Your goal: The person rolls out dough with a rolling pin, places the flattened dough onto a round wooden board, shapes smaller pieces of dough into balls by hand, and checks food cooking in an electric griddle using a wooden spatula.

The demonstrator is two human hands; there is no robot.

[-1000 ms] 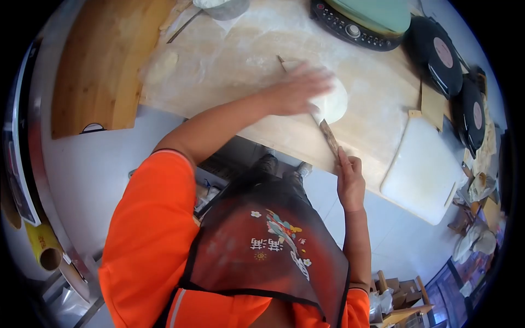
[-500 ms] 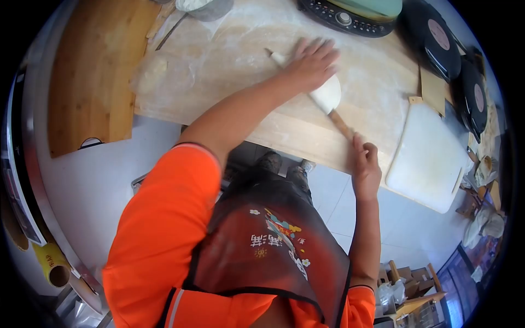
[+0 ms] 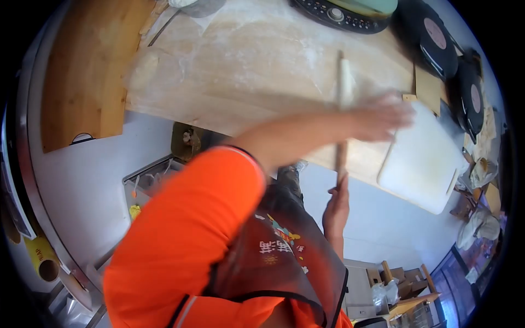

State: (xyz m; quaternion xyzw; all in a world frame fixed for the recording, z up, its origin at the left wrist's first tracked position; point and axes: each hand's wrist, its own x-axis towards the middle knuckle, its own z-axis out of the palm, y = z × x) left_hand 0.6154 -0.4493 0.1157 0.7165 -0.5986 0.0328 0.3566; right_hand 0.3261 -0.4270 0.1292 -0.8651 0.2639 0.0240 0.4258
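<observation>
A wooden rolling pin [image 3: 342, 154] points away from me across the table's front edge, with white dough [image 3: 345, 76] around its far part. The lower end of the pin is in my right hand [image 3: 336, 206], its fingers closed around it. My left hand [image 3: 383, 117] passes over the pin and dough, blurred by motion, with its fingers stretched out to the right. It hides part of the dough, and whether its palm touches the dough I cannot tell.
The floured wooden table [image 3: 229, 71] spreads in front of me. At right lie a white cutting board [image 3: 418, 158] and black round appliances [image 3: 432, 38]. A round electric griddle [image 3: 344, 16] stands at the back. A brown wooden board [image 3: 87, 76] is at left, near a metal bowl [image 3: 199, 6].
The pin has swung from a slant to nearly straight away from me. My left hand has swept right and nearer, across the pin. My right hand has moved left and closer to my body.
</observation>
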